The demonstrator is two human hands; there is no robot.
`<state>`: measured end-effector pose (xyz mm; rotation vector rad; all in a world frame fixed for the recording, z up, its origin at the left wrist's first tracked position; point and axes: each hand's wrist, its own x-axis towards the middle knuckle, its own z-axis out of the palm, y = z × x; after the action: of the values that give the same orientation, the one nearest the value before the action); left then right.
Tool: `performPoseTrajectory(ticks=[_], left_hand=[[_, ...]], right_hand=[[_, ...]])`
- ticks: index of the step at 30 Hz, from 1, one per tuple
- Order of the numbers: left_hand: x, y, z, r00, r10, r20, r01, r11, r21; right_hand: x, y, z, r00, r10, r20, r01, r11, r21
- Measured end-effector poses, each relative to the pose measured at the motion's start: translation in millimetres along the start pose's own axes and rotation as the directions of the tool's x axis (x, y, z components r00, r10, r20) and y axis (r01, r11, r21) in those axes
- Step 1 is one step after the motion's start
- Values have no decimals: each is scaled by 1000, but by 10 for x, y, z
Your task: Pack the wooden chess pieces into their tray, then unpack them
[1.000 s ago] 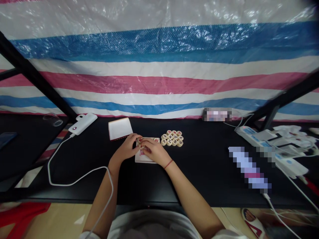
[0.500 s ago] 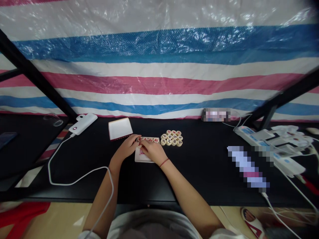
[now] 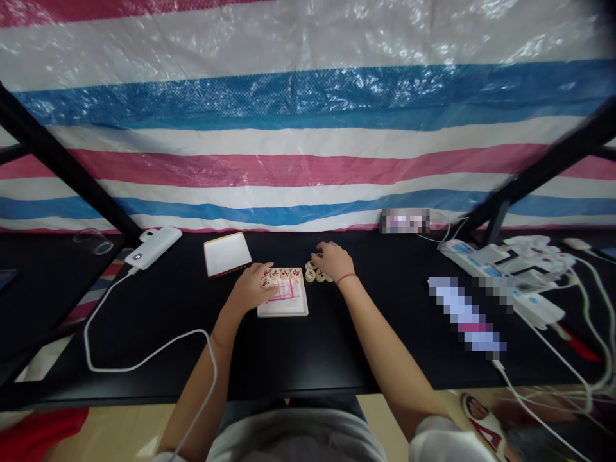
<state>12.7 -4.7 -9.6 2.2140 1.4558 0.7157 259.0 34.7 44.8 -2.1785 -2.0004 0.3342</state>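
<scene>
A shallow white box (image 3: 283,314) lies before me, with a row of round Chinese chess pieces (image 3: 285,274) with red characters along its far side and a red-lined sheet (image 3: 289,292) in front of them. My left hand (image 3: 251,286) is closed round the box's left side, its thumb over the inside and fingers near the leftmost pieces. To the right of the box stand stacked chess pieces (image 3: 310,275) with dark characters. Over their back part reaches my right hand (image 3: 335,261), thumb and fingers apart, hiding most of the stack. I see no piece lifted in it.
The box lid (image 3: 228,253) lies open side up at the back left. A white power bank (image 3: 156,247) trails a cable (image 3: 139,368) across my left forearm. Blurred phones (image 3: 466,314) and a power strip (image 3: 505,279) with chargers occupy the right. A striped plastic sheet (image 3: 308,170) hangs behind.
My right hand has left the box and moved right to the stacked pieces. The red-lined sheet now shows fully. My left hand stays at the box's left side; the view has shifted slightly.
</scene>
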Motion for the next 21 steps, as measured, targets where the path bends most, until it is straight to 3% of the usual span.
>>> performPoseTrajectory(ticks=[4,8,12,15,18,21], left_hand=[[14,-34,45,1000,7,-9,-7,998,57],[9,-34,54,1000,1,-25,1,999,53],[-4,-11,58,999,-5,-42,7,999,46],[3,33,34,994,25,-102,-20,998,59],[22,115,-2,970,132,-205,-119,990,77],[29,211,-6,941,253,-225,-246,968,56]], right_hand=[[170,-24,-21,989,61,131,-53,996,-70],[274,-60,-49,982,55,183,-42,996,-75],[330,-71,-128,982,34,188,-22,998,-63],[256,-77,-191,992,11,126,-6,999,-41],[27,-129,-159,995,-102,-12,103,980,169],[-263,-247,19,966,-249,-71,243,783,572]])
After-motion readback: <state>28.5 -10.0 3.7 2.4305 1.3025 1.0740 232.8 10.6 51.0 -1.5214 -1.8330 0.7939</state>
